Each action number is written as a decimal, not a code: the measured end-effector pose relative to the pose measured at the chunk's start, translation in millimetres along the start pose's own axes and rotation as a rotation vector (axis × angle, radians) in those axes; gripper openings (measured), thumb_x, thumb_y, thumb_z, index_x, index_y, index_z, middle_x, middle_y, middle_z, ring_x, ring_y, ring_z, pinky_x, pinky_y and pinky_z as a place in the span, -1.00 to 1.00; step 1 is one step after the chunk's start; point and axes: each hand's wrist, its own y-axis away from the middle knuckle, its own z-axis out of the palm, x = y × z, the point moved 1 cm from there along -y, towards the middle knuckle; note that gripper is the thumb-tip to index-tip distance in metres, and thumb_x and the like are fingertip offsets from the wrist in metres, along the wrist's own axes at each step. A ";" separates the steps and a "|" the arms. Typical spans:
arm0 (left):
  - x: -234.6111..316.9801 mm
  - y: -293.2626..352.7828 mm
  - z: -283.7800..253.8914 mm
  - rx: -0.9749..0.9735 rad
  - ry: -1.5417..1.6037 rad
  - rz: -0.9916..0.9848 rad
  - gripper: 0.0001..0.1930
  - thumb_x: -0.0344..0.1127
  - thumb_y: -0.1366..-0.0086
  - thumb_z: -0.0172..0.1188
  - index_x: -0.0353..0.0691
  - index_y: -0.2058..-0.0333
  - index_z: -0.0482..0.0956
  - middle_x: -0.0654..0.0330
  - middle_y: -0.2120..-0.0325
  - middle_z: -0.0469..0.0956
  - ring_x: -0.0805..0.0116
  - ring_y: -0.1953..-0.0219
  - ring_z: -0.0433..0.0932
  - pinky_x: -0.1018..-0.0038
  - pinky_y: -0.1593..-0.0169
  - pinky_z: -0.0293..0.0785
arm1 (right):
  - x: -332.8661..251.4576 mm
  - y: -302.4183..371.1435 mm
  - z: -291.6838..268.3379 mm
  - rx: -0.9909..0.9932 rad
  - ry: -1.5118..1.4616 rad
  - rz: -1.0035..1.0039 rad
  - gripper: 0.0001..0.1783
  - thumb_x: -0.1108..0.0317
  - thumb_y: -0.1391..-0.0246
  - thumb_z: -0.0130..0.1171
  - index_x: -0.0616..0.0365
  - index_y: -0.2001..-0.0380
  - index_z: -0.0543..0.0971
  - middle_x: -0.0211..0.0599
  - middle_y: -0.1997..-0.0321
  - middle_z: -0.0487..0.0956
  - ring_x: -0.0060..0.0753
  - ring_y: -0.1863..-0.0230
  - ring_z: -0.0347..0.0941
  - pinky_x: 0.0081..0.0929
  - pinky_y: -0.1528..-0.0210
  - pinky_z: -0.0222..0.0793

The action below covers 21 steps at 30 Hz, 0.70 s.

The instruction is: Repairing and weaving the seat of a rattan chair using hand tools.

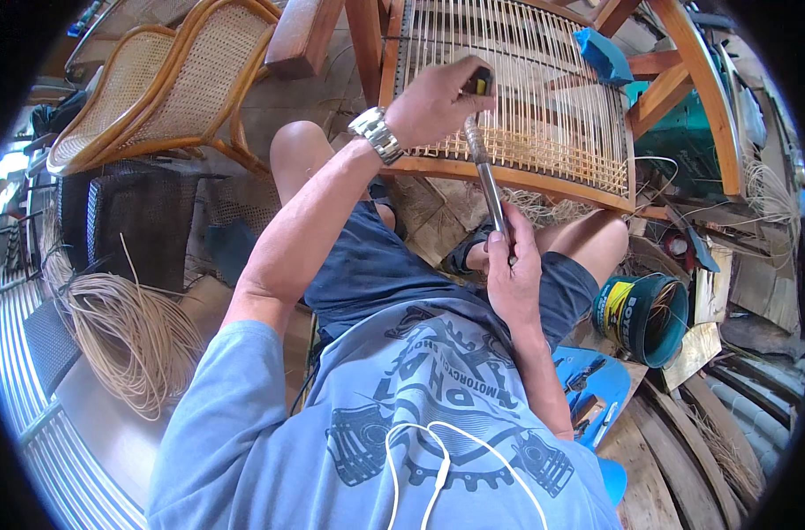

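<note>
A wooden chair frame (509, 179) strung with pale cane strands lies in front of me, its near rows cross-woven. Over its near left part, my left hand (439, 99), with a metal watch on the wrist, is closed round a black-and-yellow piece (480, 81), mostly hidden by the fingers. My right hand (515, 272) grips the lower end of a slim metal bar-like tool (488, 181), which slants up toward the left hand. Its upper end looks tan and rough; whether it joins the black-and-yellow piece I cannot tell.
Cane-backed chairs (186, 88) stand at the far left, above a coil of cane (137, 340). To the right are a dark green bucket (641, 320) and a blue tray (610, 384) with tools. A blue piece (604, 56) rests on the frame's far right.
</note>
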 end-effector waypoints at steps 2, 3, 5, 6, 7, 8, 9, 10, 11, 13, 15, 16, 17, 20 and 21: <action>0.2 -1.2 -6.3 0.008 0.007 -0.049 -0.77 -0.21 -0.37 0.32 -0.13 0.10 0.55 0.22 0.45 0.65 0.40 0.42 0.58 0.41 0.24 0.49 | 2.7 5.9 0.4 -0.045 -0.052 0.013 -0.54 0.47 -0.35 0.01 0.27 -0.29 0.38 -0.29 0.21 0.50 -0.54 0.30 0.38 -0.52 0.20 0.38; -1.9 -1.3 -8.9 0.022 0.007 -0.102 -0.77 -0.21 -0.37 0.32 -0.13 0.10 0.55 0.23 0.43 0.66 0.41 0.41 0.59 0.42 0.24 0.49 | 1.0 6.6 1.5 -0.046 -0.052 0.012 -0.54 0.47 -0.35 0.01 0.27 -0.29 0.38 -0.29 0.21 0.50 -0.54 0.30 0.38 -0.52 0.20 0.38; -2.6 -3.1 -7.2 0.000 -0.015 -0.070 -0.77 -0.21 -0.38 0.32 -0.13 0.10 0.55 0.24 0.41 0.66 0.42 0.40 0.59 0.42 0.24 0.49 | -3.5 6.9 5.3 -0.157 -0.065 0.132 -0.53 0.47 -0.35 0.00 0.29 -0.30 0.36 -0.25 0.18 0.52 -0.51 0.30 0.39 -0.50 0.19 0.39; -5.0 -2.9 -5.7 -0.023 -0.039 -0.040 -0.77 -0.21 -0.38 0.32 -0.13 0.09 0.55 0.24 0.38 0.67 0.43 0.39 0.60 0.42 0.24 0.50 | -5.2 6.1 6.6 -0.162 -0.066 0.130 -0.53 0.47 -0.35 0.00 0.29 -0.30 0.36 -0.25 0.18 0.52 -0.51 0.30 0.39 -0.50 0.19 0.39; -11.0 -3.5 -2.9 -0.019 -0.042 -0.043 -0.77 -0.21 -0.38 0.32 -0.13 0.09 0.55 0.24 0.38 0.67 0.43 0.39 0.60 0.42 0.24 0.50 | -6.5 4.3 8.2 -0.171 -0.049 0.143 -0.53 0.48 -0.35 0.00 0.30 -0.30 0.36 -0.23 0.16 0.53 -0.49 0.30 0.40 -0.48 0.18 0.40; -17.4 -4.5 0.0 -0.005 -0.034 -0.007 -0.77 -0.22 -0.38 0.31 -0.13 0.09 0.55 0.25 0.38 0.67 0.43 0.39 0.60 0.42 0.26 0.50 | -7.0 2.5 9.7 -0.180 -0.031 0.155 -0.53 0.48 -0.35 0.00 0.31 -0.30 0.36 -0.21 0.13 0.53 -0.48 0.30 0.41 -0.46 0.18 0.40; -16.2 -5.6 1.4 0.005 -0.021 0.031 -0.78 -0.22 -0.38 0.31 -0.13 0.08 0.55 0.25 0.38 0.67 0.44 0.39 0.60 0.42 0.27 0.50 | -4.0 0.8 9.6 -0.180 -0.031 0.157 -0.53 0.48 -0.35 0.00 0.31 -0.30 0.36 -0.21 0.13 0.53 -0.48 0.30 0.41 -0.46 0.18 0.40; -16.1 -4.6 0.8 0.004 -0.020 0.030 -0.78 -0.22 -0.38 0.31 -0.13 0.08 0.55 0.25 0.38 0.67 0.44 0.39 0.60 0.42 0.27 0.50 | 0.4 -1.2 8.6 -0.139 -0.031 0.103 -0.53 0.48 -0.35 0.00 0.32 -0.30 0.36 -0.21 0.13 0.54 -0.48 0.29 0.41 -0.47 0.17 0.40; -16.3 -2.8 -1.4 0.012 -0.018 0.033 -0.77 -0.22 -0.39 0.31 -0.13 0.07 0.55 0.25 0.38 0.67 0.44 0.39 0.60 0.41 0.27 0.50 | 3.1 -2.0 6.9 -0.098 -0.031 0.049 -0.53 0.48 -0.35 0.00 0.32 -0.30 0.36 -0.21 0.12 0.54 -0.49 0.29 0.41 -0.48 0.17 0.40; -9.4 -1.0 -7.4 0.013 -0.008 0.041 -0.77 -0.22 -0.39 0.31 -0.13 0.06 0.55 0.25 0.39 0.67 0.44 0.40 0.59 0.40 0.28 0.50 | 3.4 -0.8 1.1 -0.079 0.002 0.010 -0.53 0.48 -0.35 0.00 0.33 -0.29 0.36 -0.20 0.11 0.54 -0.49 0.29 0.42 -0.48 0.17 0.41; -5.3 3.5 -14.8 0.060 0.016 0.029 -0.76 -0.21 -0.40 0.30 -0.12 0.04 0.55 0.25 0.39 0.67 0.44 0.42 0.58 0.40 0.29 0.49 | 2.1 1.7 -1.9 -0.098 -0.014 0.019 -0.54 0.47 -0.36 0.00 0.34 -0.28 0.36 -0.17 0.11 0.55 -0.46 0.28 0.44 -0.50 0.11 0.41; -5.4 4.5 -15.6 0.056 0.018 0.031 -0.76 -0.21 -0.40 0.30 -0.12 0.04 0.55 0.25 0.39 0.67 0.44 0.42 0.58 0.40 0.29 0.49 | 0.4 2.5 -0.9 -0.093 -0.015 0.021 -0.54 0.47 -0.36 0.00 0.34 -0.28 0.36 -0.17 0.11 0.55 -0.46 0.28 0.44 -0.50 0.11 0.41; -5.4 4.8 -15.3 0.002 -0.025 -0.022 -0.75 -0.21 -0.40 0.30 -0.12 0.03 0.55 0.24 0.39 0.67 0.43 0.43 0.58 0.40 0.30 0.48 | -2.1 3.3 2.1 -0.111 -0.022 0.051 -0.54 0.46 -0.35 0.01 0.34 -0.28 0.37 -0.17 0.13 0.55 -0.46 0.28 0.44 -0.49 0.11 0.41; -10.6 4.8 -9.2 -0.014 -0.051 -0.007 -0.76 -0.20 -0.41 0.29 -0.10 0.03 0.56 0.24 0.41 0.67 0.44 0.48 0.54 0.40 0.34 0.46 | -7.9 -1.5 11.4 -0.133 -0.014 0.072 -0.54 0.45 -0.35 0.02 0.33 -0.27 0.38 -0.17 0.17 0.57 -0.47 0.28 0.44 -0.49 0.12 0.42; -10.4 4.6 -8.3 -0.017 -0.061 -0.027 -0.76 -0.20 -0.41 0.29 -0.11 0.03 0.56 0.24 0.42 0.67 0.44 0.48 0.53 0.40 0.35 0.46 | -7.4 -5.8 14.5 -0.131 -0.026 -0.009 -0.54 0.44 -0.35 0.02 0.33 -0.27 0.37 -0.16 0.16 0.57 -0.47 0.28 0.44 -0.49 0.13 0.42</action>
